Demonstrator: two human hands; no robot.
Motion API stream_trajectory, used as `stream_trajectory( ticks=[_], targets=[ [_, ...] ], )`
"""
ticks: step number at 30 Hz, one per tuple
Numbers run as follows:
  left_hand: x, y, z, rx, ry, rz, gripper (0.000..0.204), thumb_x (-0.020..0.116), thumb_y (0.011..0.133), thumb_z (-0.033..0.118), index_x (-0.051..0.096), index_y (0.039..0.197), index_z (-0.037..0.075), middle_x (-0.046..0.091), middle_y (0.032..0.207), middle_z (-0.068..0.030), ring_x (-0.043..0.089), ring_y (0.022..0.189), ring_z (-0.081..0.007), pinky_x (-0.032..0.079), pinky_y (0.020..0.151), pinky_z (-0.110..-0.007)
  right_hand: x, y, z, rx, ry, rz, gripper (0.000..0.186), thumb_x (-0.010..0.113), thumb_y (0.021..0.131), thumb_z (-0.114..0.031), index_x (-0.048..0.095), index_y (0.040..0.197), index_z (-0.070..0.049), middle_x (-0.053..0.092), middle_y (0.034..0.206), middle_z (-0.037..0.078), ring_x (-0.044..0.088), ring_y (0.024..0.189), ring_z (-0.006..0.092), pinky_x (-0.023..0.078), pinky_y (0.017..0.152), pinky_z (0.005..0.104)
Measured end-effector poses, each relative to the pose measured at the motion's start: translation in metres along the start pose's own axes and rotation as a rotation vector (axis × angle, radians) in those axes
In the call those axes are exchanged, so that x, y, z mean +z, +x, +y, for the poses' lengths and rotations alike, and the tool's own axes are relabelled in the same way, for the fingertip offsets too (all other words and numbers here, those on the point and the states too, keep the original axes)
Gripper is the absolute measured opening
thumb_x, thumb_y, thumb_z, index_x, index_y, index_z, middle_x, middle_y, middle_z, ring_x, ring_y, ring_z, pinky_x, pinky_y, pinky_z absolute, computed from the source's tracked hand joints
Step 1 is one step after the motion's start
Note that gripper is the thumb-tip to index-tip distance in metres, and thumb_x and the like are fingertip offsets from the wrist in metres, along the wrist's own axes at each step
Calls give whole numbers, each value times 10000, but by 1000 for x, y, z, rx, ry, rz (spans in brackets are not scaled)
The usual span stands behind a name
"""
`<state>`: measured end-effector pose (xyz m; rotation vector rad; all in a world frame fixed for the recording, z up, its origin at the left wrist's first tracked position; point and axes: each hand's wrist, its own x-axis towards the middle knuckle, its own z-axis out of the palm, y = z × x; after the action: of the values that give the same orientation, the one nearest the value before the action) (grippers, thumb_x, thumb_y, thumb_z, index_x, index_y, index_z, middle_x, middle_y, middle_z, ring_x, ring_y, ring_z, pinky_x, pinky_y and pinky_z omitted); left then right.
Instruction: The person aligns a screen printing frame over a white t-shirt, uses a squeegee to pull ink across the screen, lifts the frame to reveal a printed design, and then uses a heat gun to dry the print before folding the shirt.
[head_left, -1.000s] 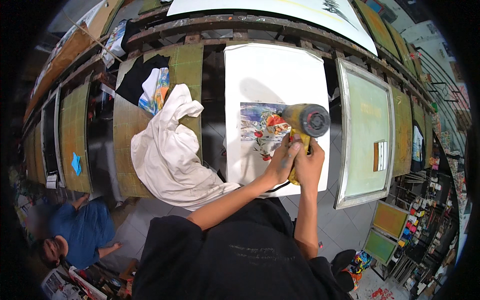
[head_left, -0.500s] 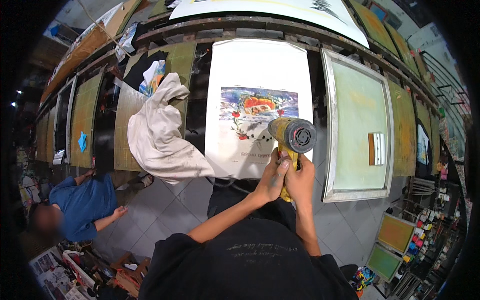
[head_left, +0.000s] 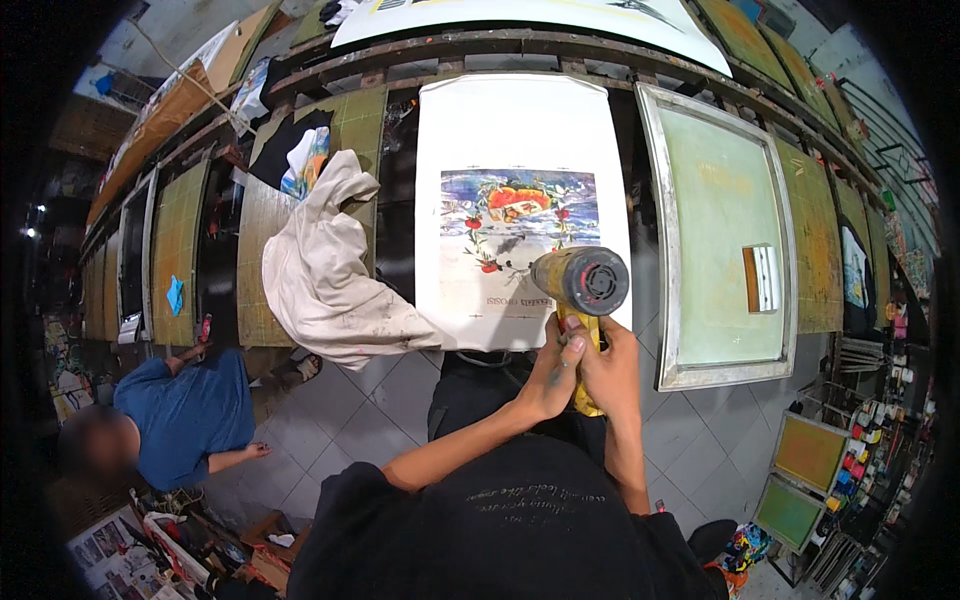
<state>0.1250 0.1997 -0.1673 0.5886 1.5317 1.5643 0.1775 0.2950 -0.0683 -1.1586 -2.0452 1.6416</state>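
Both my hands are wrapped round the grip of a yellow and dark grey heat gun [head_left: 585, 280]. My left hand [head_left: 552, 375] closes on the grip from the left, and my right hand [head_left: 612, 370] from the right. The gun stands over the lower right part of a white cloth [head_left: 515, 115] laid flat on a board. On that cloth is a colourful print [head_left: 520, 205] with red flowers and an orange-red shape, partly shaded and covered by the gun. The nozzle's opening is hidden from view.
Left of the print lies a crumpled beige cloth [head_left: 325, 270]. A metal-framed printing screen [head_left: 650, 200] on the right carries a squeegee [head_left: 764, 278]. A wooden rail [head_left: 450, 45] runs behind. A person in blue [head_left: 195, 420] is at the lower left, and paint containers [head_left: 862, 440] stand lower right.
The heat gun has shifted slightly toward me relative to the print, still in both hands. The whole view has moved a little. The person in blue appears farther right.
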Motion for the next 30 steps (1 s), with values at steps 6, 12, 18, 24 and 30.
stream_trajectory(
  ticks=[6, 12, 18, 24, 30],
  targets=[
    [-23, 35, 58, -141, -218, -213, 846, 480, 1113, 579, 238, 1506, -129, 580, 1349, -271, 590, 1273, -261, 486, 1058, -364, 6, 28, -1, 64, -2, 175, 386, 710, 1022, -270, 742, 1123, 102, 764, 878, 132, 659, 814, 134, 540, 730, 340],
    [-62, 95, 62, -75, -122, -183, 924, 516, 1090, 612, 243, 1477, -181, 606, 1350, -288, 605, 1279, -283, 479, 1077, -364, 32, 86, -28, 32, -10, 187, 456, 727, 1018, -333, 740, 1098, 116, 769, 881, 145, 640, 805, 141, 536, 735, 358],
    [-66, 206, -35, 251, 165, -221, 917, 496, 1071, 663, 301, 1429, -159, 641, 1279, -309, 659, 1209, -319, 508, 1042, -387, 57, 158, -34, 3, -165, 304, 380, 690, 931, -210, 750, 1156, 90, 777, 905, 242, 733, 829, 248, 571, 803, 412],
    [-37, 212, -25, 70, 97, -273, 978, 426, 1051, 734, 302, 1409, -169, 647, 1196, -340, 677, 1141, -378, 511, 1001, -423, 34, 157, -20, 8, -214, 393, 352, 679, 932, -169, 761, 1184, 63, 778, 894, 212, 731, 819, 240, 566, 788, 401],
    [-20, 153, 21, -37, -31, -189, 1037, 384, 1024, 795, 293, 1434, -153, 650, 1210, -364, 683, 1177, -424, 510, 1018, -427, 9, 120, -9, 35, -197, 340, 351, 673, 948, -155, 748, 1211, 64, 765, 926, 141, 683, 820, 174, 548, 772, 350]
  ],
)
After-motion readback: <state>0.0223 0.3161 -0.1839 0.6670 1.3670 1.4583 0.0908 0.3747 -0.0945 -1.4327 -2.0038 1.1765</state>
